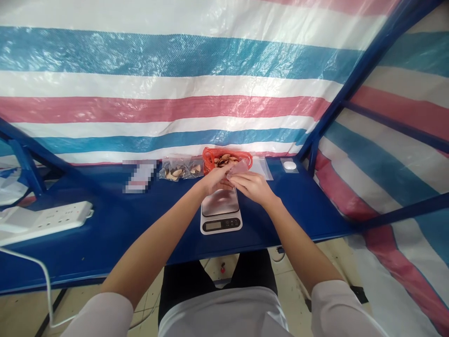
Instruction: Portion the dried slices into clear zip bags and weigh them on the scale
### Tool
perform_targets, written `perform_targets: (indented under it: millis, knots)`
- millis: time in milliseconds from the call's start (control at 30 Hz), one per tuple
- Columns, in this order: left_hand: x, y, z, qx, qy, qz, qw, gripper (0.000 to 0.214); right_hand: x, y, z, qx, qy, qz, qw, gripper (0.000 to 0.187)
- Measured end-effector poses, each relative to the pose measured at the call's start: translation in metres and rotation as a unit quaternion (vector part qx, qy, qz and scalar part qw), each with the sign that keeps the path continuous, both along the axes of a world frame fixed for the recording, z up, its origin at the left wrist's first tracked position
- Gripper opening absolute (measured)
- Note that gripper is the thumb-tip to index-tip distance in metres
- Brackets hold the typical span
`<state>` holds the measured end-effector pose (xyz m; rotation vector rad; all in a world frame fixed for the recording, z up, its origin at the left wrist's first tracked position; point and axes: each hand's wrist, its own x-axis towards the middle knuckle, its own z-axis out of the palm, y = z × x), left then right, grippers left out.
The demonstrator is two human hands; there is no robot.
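Observation:
Both hands meet above the far end of a white kitchen scale [221,220]. A small clear plastic bag [240,167] is between them. My left hand [218,180] is closed on the bag's left side, its fingers partly hidden. My right hand [253,186] pinches the bag from the right with its fingers together. Just beyond them stands an open red plastic bag [209,155] with several brown, shell-like pieces [224,160] in it. Left of it lie clear bags [173,173] holding similar pieces. Flat clear bags [264,169] lie right of the red bag.
On the blue table [115,224], a white power strip [66,217] with a cable is at the left. A blurred-out item [139,177] lies left of the filled bags. A white oval object [289,165] sits at the back right. Striped sheeting [175,110] hangs behind; blue frame bars [345,100] flank the table.

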<state>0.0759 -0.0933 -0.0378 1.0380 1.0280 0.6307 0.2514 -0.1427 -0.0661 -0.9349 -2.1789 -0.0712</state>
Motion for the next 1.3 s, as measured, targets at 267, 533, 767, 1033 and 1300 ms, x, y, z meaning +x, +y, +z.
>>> perform_targets:
  millis: [267,533,767,1033,1300]
  knots:
    - [-0.005,0.007,-0.009,0.027,-0.032,0.013,0.999,0.019,0.002,-0.004,-0.011,-0.006,-0.027,0.004,1.0,0.027]
    - [0.006,0.006,-0.025,0.097,-0.038,0.063,0.993,0.026,0.024,-0.012,-0.034,-0.149,0.201,-0.046,0.967,0.028]
    - [0.014,0.009,-0.034,0.151,-0.073,0.065,0.984,0.041,0.037,0.018,-0.056,-0.328,0.44,-0.184,0.815,0.052]
    - [0.015,0.007,-0.037,0.125,-0.092,0.052,0.986,0.045,0.032,0.028,-0.044,-0.411,0.584,-0.134,0.687,0.06]
    - [0.015,0.004,-0.022,0.01,-0.101,0.031,0.994,0.046,0.033,0.03,-0.042,-0.359,0.578,-0.118,0.723,0.046]
